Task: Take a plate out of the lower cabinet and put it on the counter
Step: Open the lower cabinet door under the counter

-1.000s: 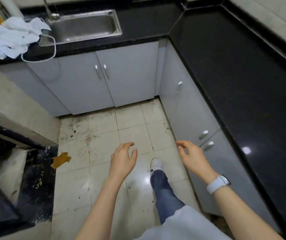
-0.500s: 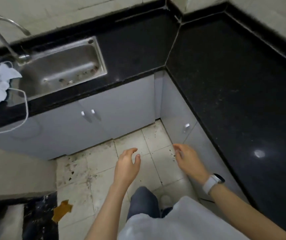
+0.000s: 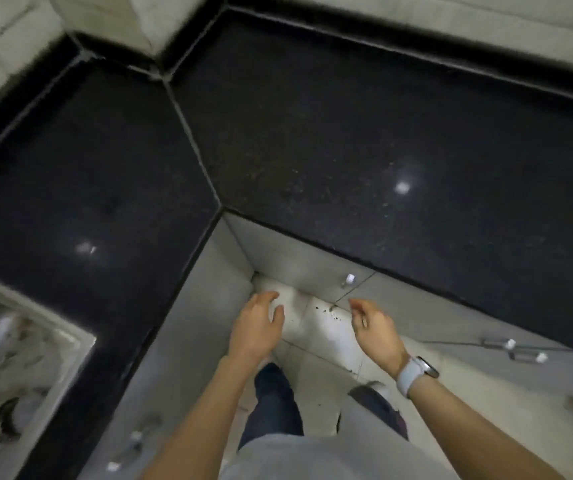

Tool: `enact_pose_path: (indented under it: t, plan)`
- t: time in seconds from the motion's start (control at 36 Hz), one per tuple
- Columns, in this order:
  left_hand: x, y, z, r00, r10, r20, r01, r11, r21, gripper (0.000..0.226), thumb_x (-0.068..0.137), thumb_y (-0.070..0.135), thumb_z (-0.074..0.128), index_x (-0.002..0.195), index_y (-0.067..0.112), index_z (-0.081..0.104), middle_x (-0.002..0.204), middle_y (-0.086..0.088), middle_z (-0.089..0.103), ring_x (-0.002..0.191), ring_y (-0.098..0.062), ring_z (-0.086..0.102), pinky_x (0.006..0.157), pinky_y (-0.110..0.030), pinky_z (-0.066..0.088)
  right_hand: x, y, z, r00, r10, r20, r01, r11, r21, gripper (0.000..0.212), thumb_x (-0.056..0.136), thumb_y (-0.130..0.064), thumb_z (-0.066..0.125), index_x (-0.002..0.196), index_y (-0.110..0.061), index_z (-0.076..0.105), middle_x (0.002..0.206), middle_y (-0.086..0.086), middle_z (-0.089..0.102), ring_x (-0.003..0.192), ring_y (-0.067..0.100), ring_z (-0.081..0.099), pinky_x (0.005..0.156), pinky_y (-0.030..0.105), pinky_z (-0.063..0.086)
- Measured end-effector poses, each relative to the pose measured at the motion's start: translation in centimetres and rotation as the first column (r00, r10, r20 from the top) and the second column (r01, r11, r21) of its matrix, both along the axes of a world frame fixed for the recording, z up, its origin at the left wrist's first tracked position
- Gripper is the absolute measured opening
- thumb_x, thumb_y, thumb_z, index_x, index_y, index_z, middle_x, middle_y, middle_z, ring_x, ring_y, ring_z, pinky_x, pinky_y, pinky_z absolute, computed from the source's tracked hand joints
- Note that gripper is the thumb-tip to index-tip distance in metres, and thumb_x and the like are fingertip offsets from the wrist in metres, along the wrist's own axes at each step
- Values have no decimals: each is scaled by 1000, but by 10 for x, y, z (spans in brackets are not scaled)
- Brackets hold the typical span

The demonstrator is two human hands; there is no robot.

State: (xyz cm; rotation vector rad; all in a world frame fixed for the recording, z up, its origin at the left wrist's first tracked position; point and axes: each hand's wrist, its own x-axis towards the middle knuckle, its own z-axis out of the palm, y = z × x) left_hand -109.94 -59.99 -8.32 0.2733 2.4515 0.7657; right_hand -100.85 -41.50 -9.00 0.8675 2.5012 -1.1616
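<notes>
While both hands hang empty in front of the body, no plate shows anywhere, and the lower cabinet [image 3: 316, 271] doors are all shut, so where the plate is cannot be told. These doors are flat, pale grey panels with a smooth matte face, meeting at an inside corner under the counter [image 3: 347, 150]. Small metal handles [image 3: 349, 279] sit near the door edges; a longer pair shows blurred further right. The counter is polished black stone with fine speckles, wrapping the corner in two slabs joined by a pale seam, and it carries two bright spots of reflected light. A raised black strip runs along its back edge below pale wall tiles. The left hand [image 3: 255, 329] has its fingers loosely curled and spread, gripping nothing. The right hand [image 3: 375, 336] is likewise loose, thumb and forefinger close together but empty, with a white-strapped watch [image 3: 414, 374] on the wrist. Below them lie pale floor tiles [image 3: 323, 327] with dark specks. At lower left a steel sink [image 3: 18, 368] appears blurred.
</notes>
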Motion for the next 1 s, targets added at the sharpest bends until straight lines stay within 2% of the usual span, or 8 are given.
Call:
enact_pose_path:
  t: [0.08, 0.17, 0.25, 0.36, 0.61, 0.72, 0.83, 1.0]
  plan:
    - [-23, 14, -14, 993, -114, 41, 113, 993, 30, 38, 91, 21, 47, 128, 11, 49, 132, -12, 55, 119, -27, 51, 101, -34, 40, -4, -8, -18, 938, -345, 13, 343, 927, -150, 28, 91, -11, 43, 116, -6, 55, 116, 15, 63, 103, 27, 57, 89, 28, 41]
    - [-33, 38, -35, 970, -216, 115, 213, 976, 40, 38, 91, 23, 45, 127, 14, 48, 133, -7, 54, 120, -24, 49, 102, -36, 41, -6, -4, -39, 700, -704, 119, 691, 626, -361, 36, 92, -18, 43, 125, -5, 45, 114, 18, 59, 98, 27, 56, 96, 44, 45]
    - [-37, 64, -61, 951, -283, 124, 282, 959, 29, 38, 91, 23, 45, 128, 14, 47, 132, -7, 54, 120, -24, 50, 98, -34, 40, -10, 7, -65, 512, -844, 162, 803, 402, -440, 52, 92, -26, 46, 136, -7, 28, 125, 16, 51, 106, 28, 53, 103, 48, 42]
    - [-37, 100, -104, 942, -322, 97, 319, 946, 52, 42, 92, 22, 44, 133, 11, 41, 136, -11, 50, 123, -27, 46, 98, -36, 40, -15, 27, -103, 416, -901, 122, 814, 309, -492, 72, 89, -34, 49, 144, -21, 3, 151, 12, 23, 133, 29, 34, 112, 47, 32]
    - [-7, 141, -179, 948, -267, 172, 218, 942, 257, 45, 90, 20, 50, 132, 19, 37, 136, -4, 48, 124, -21, 47, 105, -38, 41, -21, 40, -161, 429, -900, -76, 775, 410, -482, 83, 88, -42, 47, 142, -25, -14, 158, 4, 0, 141, 20, 19, 108, 31, 21]
    - [3, 140, -186, 961, -201, 189, 143, 949, 281, 51, 90, 20, 51, 136, 28, 31, 139, -4, 42, 127, -18, 42, 101, -28, 37, -20, 39, -167, 430, -897, -99, 748, 416, -517, 87, 89, -39, 48, 140, -26, -22, 157, 0, 0, 139, 20, 25, 113, 38, 25]
    - [13, 130, -179, 969, -191, 157, 145, 953, 266, 46, 89, 17, 52, 132, 25, 35, 135, -7, 43, 119, -11, 42, 90, -19, 32, -9, 33, -167, 494, -867, -65, 757, 465, -459, 68, 91, -24, 48, 145, -16, 6, 154, 9, 20, 134, 22, 34, 101, 25, 29]
    - [39, 82, -172, 967, -204, 150, 164, 955, 246, 40, 89, 18, 48, 128, 24, 40, 126, -6, 50, 125, -18, 35, 92, -29, 37, 24, -1, -150, 803, -562, -200, 485, 810, -330, 46, 89, 2, 37, 133, -14, 40, 139, 6, 46, 125, 19, 45, 102, 28, 39]
